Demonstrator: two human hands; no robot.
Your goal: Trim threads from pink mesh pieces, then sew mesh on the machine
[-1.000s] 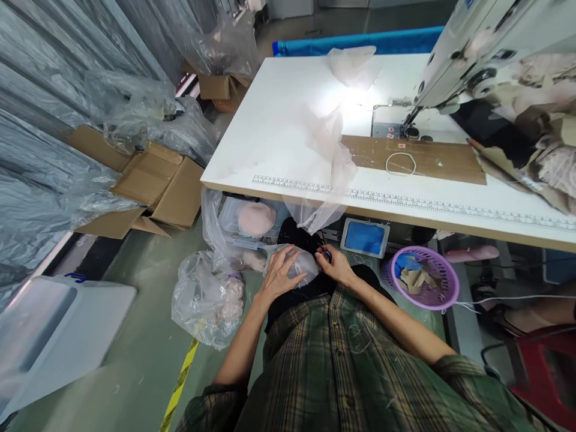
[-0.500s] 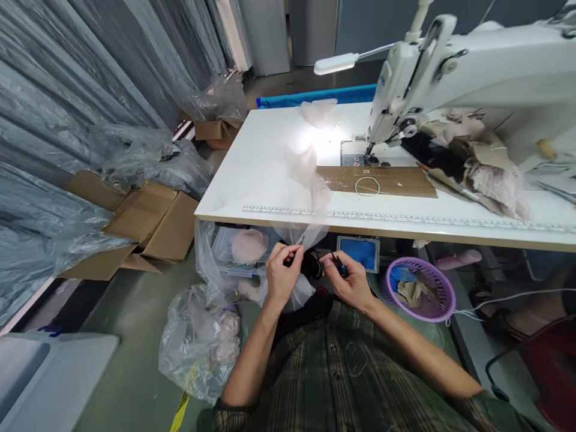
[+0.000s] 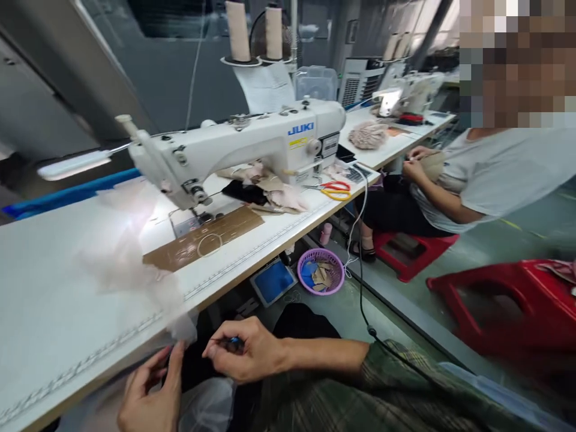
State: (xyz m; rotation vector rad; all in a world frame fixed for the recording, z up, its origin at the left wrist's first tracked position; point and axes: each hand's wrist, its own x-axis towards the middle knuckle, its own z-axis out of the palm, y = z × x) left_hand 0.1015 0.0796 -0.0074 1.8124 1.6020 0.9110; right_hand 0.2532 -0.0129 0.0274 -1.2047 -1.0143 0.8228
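Observation:
My right hand [image 3: 245, 355] is closed in a pinch on a small dark tool with a blue grip [image 3: 233, 342], held below the table's front edge. My left hand [image 3: 150, 396] sits lower left, fingers curled, fingertips pinching the hanging end of a sheer pale fabric piece [image 3: 130, 267] that drapes off the white sewing table [image 3: 54, 300]. A clear plastic bag [image 3: 207, 405] lies in my lap between the hands. The white sewing machine [image 3: 243, 147] stands on the table behind a brown cardboard strip [image 3: 204, 240].
A purple basket [image 3: 320, 279] with scraps and a blue pedal [image 3: 273, 282] sit on the floor under the table. Scissors [image 3: 335, 189] lie at the table's right end. Another person [image 3: 472, 180] sits on a red stool [image 3: 409, 249]; a second red stool [image 3: 508, 306] stands nearer.
The view has swung up and right, from the boxes and bags on the left to the machine and the neighbouring worker. Both hands have stayed low, still on fabric and tool.

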